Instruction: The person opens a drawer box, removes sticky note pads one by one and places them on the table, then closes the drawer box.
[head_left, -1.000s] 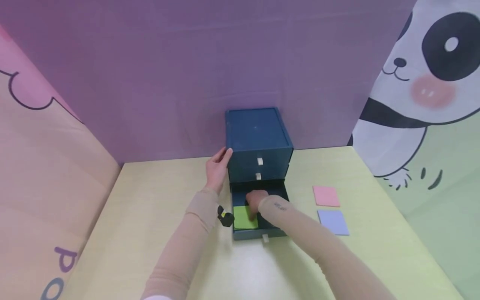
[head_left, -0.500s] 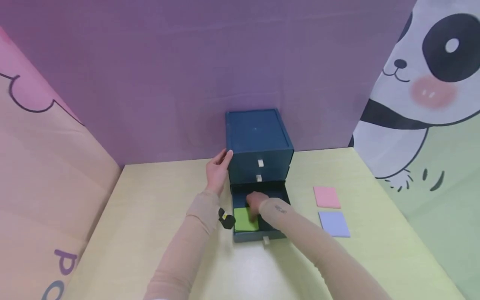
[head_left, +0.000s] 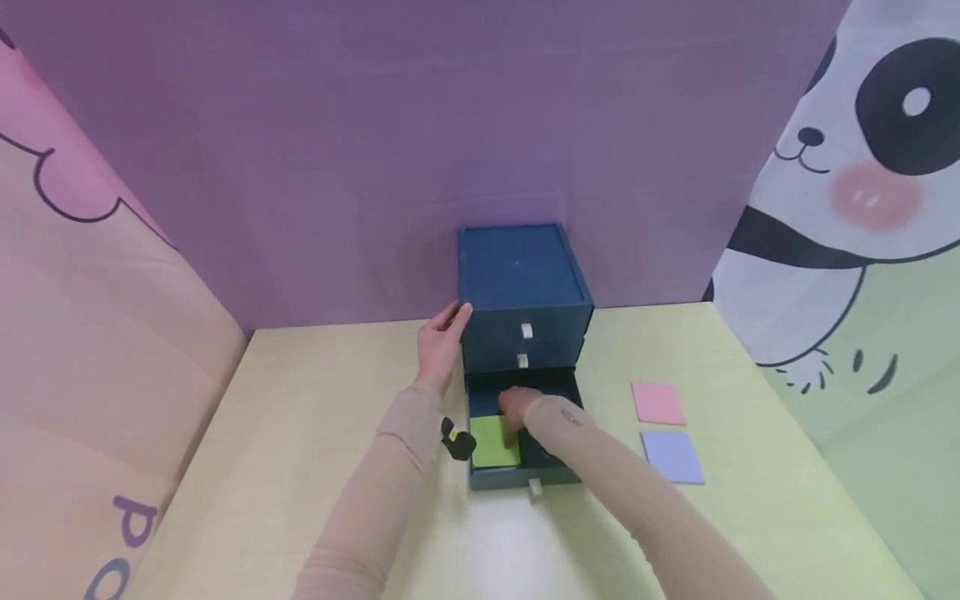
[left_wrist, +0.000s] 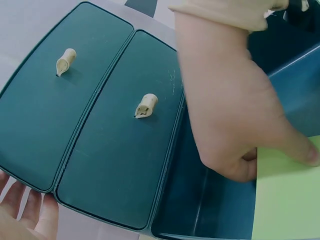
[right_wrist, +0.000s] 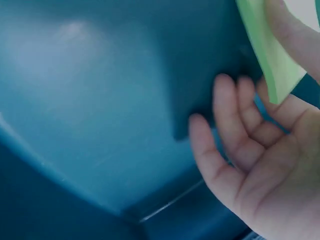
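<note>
A dark blue drawer cabinet [head_left: 525, 267] stands against the back wall, its bottom drawer [head_left: 504, 479] pulled out. Inside that drawer, my right hand [head_left: 519, 405] pinches a green sticky note pad [head_left: 491, 442] between thumb and index finger. The right wrist view shows the pad [right_wrist: 280, 65] tilted above the drawer floor, the other fingers loosely bent beside it. My left hand [head_left: 440, 346] rests against the cabinet's left side, near the front edge. Its fingertips [left_wrist: 47, 212] show with fairly straight fingers at the corner in the left wrist view.
On the table to the right lie a pink sticky note pad [head_left: 658, 403] and a blue-violet one [head_left: 672, 457]. Two upper drawers are closed, each with a small pale pull tab [left_wrist: 146, 106]. A purple wall cloth [head_left: 337, 167] hangs right behind the cabinet.
The head view has shifted slightly, so everything sits a little lower and further right. Both hands and the green pad keep nearly the same places.
</note>
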